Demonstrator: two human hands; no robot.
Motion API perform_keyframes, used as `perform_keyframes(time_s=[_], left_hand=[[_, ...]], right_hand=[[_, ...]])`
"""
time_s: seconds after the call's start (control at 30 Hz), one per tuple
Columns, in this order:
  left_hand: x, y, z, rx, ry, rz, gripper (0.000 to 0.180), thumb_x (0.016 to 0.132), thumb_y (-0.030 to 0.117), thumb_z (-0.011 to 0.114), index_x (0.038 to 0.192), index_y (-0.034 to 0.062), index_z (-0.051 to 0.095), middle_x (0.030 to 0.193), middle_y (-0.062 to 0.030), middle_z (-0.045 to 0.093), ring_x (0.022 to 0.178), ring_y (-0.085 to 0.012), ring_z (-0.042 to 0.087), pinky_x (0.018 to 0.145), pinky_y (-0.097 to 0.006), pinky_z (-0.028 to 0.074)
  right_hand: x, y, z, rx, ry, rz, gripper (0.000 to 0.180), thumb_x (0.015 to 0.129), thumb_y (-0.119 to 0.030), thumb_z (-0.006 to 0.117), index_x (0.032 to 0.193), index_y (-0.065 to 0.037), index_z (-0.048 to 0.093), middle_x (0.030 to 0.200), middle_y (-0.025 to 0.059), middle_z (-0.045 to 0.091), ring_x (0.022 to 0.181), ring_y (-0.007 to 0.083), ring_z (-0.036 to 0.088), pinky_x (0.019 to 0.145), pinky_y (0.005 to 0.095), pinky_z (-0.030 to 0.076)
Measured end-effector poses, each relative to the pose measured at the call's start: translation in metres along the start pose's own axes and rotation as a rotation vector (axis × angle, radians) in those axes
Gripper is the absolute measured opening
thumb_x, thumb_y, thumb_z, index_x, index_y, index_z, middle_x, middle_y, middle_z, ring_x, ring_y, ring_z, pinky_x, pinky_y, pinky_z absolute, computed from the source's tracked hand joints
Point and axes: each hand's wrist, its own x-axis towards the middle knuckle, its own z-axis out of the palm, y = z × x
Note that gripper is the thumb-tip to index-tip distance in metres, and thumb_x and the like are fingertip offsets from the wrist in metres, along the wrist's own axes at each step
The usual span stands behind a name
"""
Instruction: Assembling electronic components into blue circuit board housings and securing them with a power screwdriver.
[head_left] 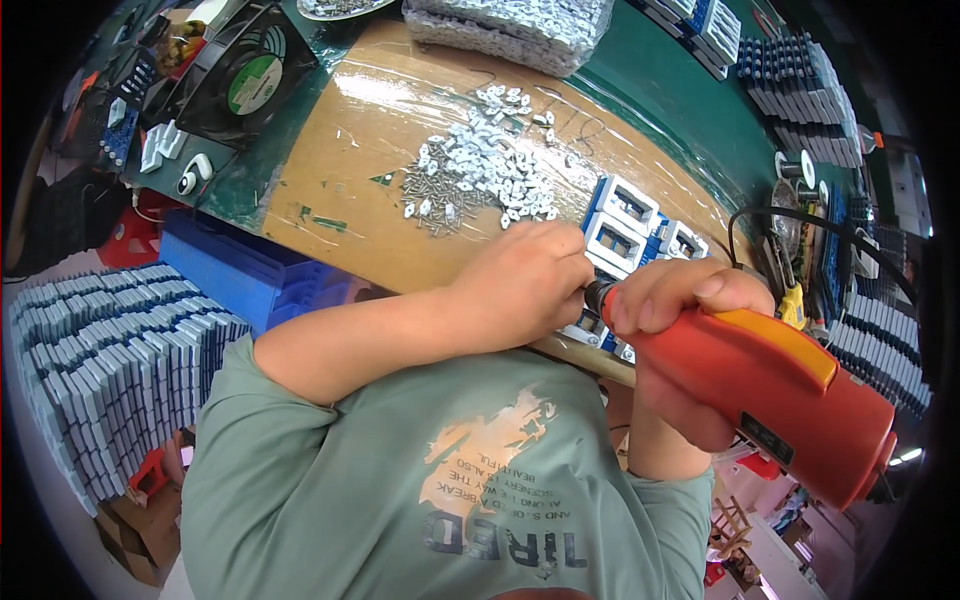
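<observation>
My right hand [690, 300] is wrapped around a red electric screwdriver [835, 430] with a yellow-orange lever. Its black nose points left, at the fingers of my left hand [530, 275]. Those fingers are bent and pressed together over the blue boards with white rectangular frames [612, 262]; anything between them is hidden. The boards lie at the right front of the brown work surface, partly covered by both hands. Beyond my left hand spreads a heap of small white plastic pieces [500, 160], with loose metal screws [432, 192] at its left side.
A black fan [215, 85] stands at the far left, near white earbuds [195, 173]. At the back lies a plastic-wrapped bundle [510, 30]. Stacked white-and-blue parts [120, 370] rise at lower left, beside a blue crate [235, 265]. A black cable [830, 215] arches at right.
</observation>
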Motion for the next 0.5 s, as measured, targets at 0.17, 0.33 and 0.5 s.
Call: perform_keyframes(time_s=[0.17, 0.33, 0.5], left_hand=[[-0.002, 0.0, 0.004, 0.037, 0.047, 0.019, 0.011, 0.07, 0.01, 0.069, 0.078, 0.0062, 0.063, 0.085, -0.0085, 0.056, 0.086, -0.0291, 0.057, 0.077, -0.04, 0.045], [-0.005, 0.001, 0.009, 0.071, 0.146, 0.044, 0.011, 0.068, 0.007, 0.071, 0.075, 0.0069, 0.062, 0.081, -0.0069, 0.057, 0.081, -0.0286, 0.058, 0.074, -0.039, 0.046], [-0.012, 0.008, 0.009, 0.095, 0.147, 0.066, 0.014, 0.069, 0.007, 0.073, 0.076, 0.0072, 0.061, 0.079, -0.0075, 0.056, 0.077, -0.0285, 0.057, 0.069, -0.038, 0.046]], right_hand=[[-0.006, 0.0, 0.004, 0.006, 0.122, -0.008, 0.099, 0.072, -0.07, 0.069, 0.137, -0.002, 0.039, 0.09, 0.0107, 0.055, 0.072, 0.0233, 0.056, 0.065, 0.0356, 0.048], [-0.005, -0.011, -0.027, 0.143, 0.026, -0.229, 0.099, 0.077, -0.066, 0.067, 0.143, -0.002, 0.031, 0.097, 0.0142, 0.057, 0.08, 0.0277, 0.06, 0.071, 0.0393, 0.05], [-0.022, -0.009, -0.049, 0.113, 0.142, -0.229, 0.1, 0.078, -0.068, 0.064, 0.144, -0.001, 0.032, 0.094, 0.0137, 0.056, 0.077, 0.0263, 0.059, 0.067, 0.0373, 0.049]])
